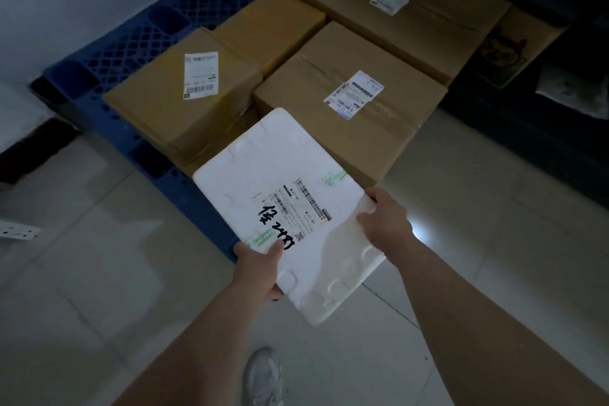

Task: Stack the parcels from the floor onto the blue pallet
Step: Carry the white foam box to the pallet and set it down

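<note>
I hold a white foam parcel (283, 204) with a shipping label and black handwriting, above the floor at the near edge of the blue pallet (131, 43). My left hand (258, 269) grips its near left corner, thumb on top. My right hand (384, 219) grips its right edge. On the pallet sit several brown cardboard boxes: a labelled one on the left (174, 105), a plain one behind it (270, 26), a labelled one on the right (349, 102) and a large flat one at the back (405, 6).
Pale tiled floor (99, 273) lies around me, and my shoe (265, 376) shows at the bottom. A cardboard sheet with a dog picture (504, 49) and dark furniture stand at the right. The white wall is at the left.
</note>
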